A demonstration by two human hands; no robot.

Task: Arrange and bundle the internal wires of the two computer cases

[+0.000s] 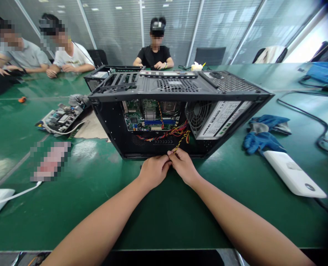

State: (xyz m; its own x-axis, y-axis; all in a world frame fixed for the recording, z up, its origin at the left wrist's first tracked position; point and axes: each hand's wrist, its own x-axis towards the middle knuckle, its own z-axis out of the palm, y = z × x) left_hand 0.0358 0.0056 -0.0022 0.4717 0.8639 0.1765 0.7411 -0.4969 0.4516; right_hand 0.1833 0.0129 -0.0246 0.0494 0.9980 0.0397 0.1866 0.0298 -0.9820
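Observation:
An open black computer case [108, 125] lies across the table in front of me. Inside it are a green motherboard [133, 120] and a power supply [219, 120] with a fan grille. A twisted yellow-and-black cable [182, 141] runs from the power supply's wire bundle [177, 130] to the case's near edge. My right hand [184, 166] pinches this cable. Fingers closed, my left hand [154, 170] meets the right at the cable's end, which the fingertips hide. Another yellow-and-black cable [160, 112] hangs over the motherboard.
A loose circuit board [62, 118] with parts lies left of the case, near a blurred phone [51, 160]. Blue gloves [263, 138] and a white power bank [294, 173] lie right. Black cables [316, 114] cross the table's right side. Several people sit opposite.

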